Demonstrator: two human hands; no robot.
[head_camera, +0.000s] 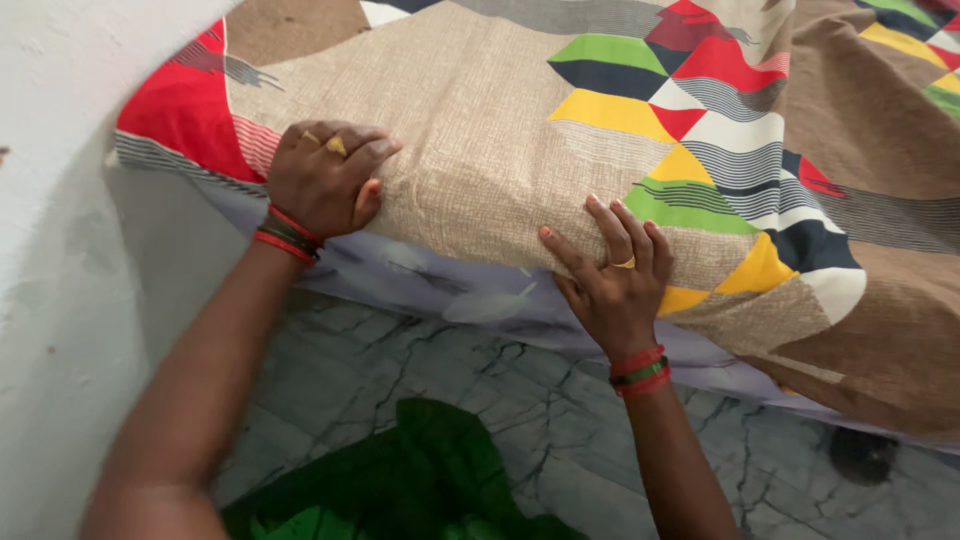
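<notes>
A patterned bedsheet (480, 120), brown with red, yellow, green and striped shapes, covers a mattress (440, 285) with a pale grey printed side. My left hand (325, 180) rests with fingers curled on the sheet at the mattress edge near the red corner. My right hand (612, 275) lies flat with fingers spread against the sheet where it folds over the mattress side. Both wrists carry red and green bangles, and both hands wear rings.
A white wall (70, 250) stands close on the left. Below is a grey cracked-pattern stone floor (520, 400). Green cloth (420, 480) shows at the bottom. A dark round object (862, 455) lies on the floor under the bed edge at right.
</notes>
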